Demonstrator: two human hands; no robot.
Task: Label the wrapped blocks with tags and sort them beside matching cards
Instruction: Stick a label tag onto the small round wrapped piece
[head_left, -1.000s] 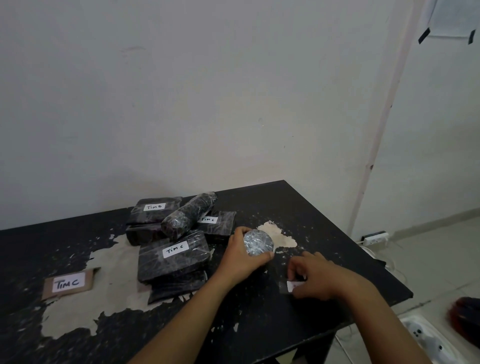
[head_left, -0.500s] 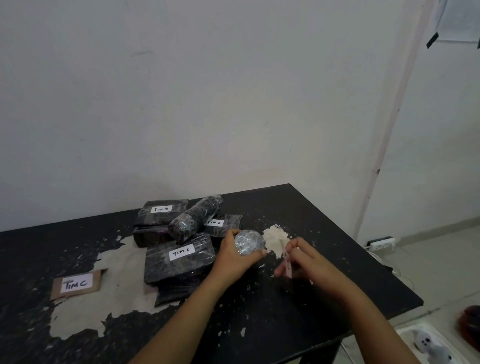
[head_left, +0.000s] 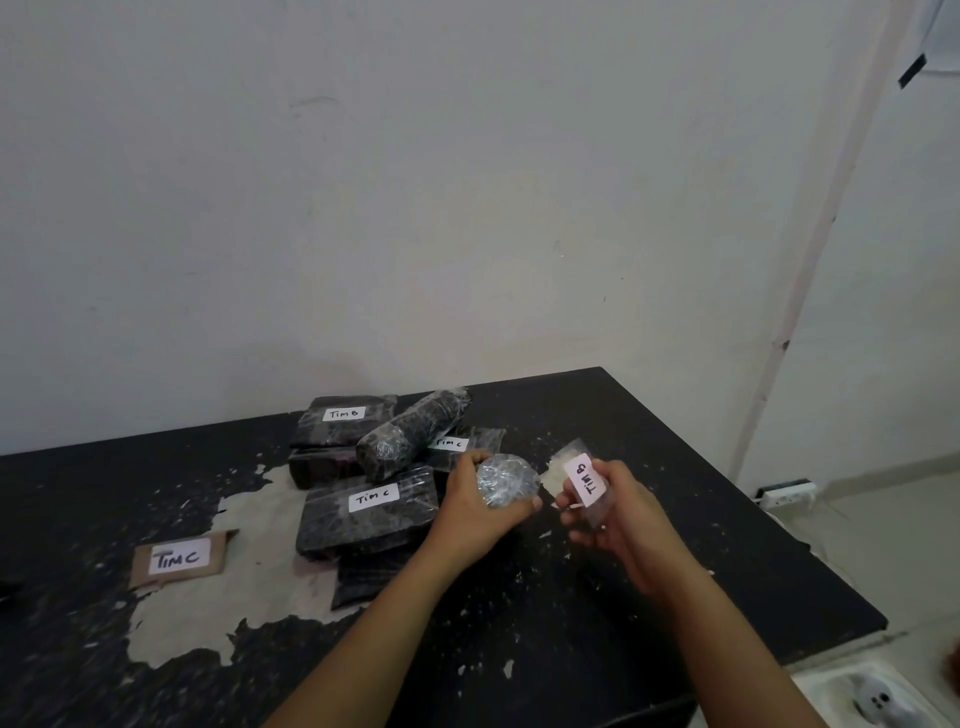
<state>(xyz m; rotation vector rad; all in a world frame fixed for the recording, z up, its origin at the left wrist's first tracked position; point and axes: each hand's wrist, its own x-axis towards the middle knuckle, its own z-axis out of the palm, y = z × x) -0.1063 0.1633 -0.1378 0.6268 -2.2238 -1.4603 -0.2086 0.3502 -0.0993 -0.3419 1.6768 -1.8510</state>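
My left hand (head_left: 475, 512) grips a round block wrapped in shiny plastic (head_left: 506, 479), held upright on the black table (head_left: 675, 597). Just to its right, my right hand (head_left: 618, 512) holds up a white tag reading "Tim B" (head_left: 583, 479) on clear tape, lifted off the table. A pile of dark wrapped blocks lies to the left: one tagged "Tim B" (head_left: 344, 422), a wrapped cylinder (head_left: 413, 434) on top, one tagged "Tim C" (head_left: 371, 512) and another "Tim C" block (head_left: 465, 444) behind. A brown card marked "Tim C" (head_left: 179, 557) lies at the left.
The table top is worn, with pale patches where the coating has peeled (head_left: 249, 519). A white wall stands close behind. The table's right edge drops to a tiled floor with a power strip (head_left: 787, 491) and a white object (head_left: 878, 699).
My right hand picked the tag up from the table near the front and raised it beside the round block, its writing now facing me. My left hand kept hold of the block.
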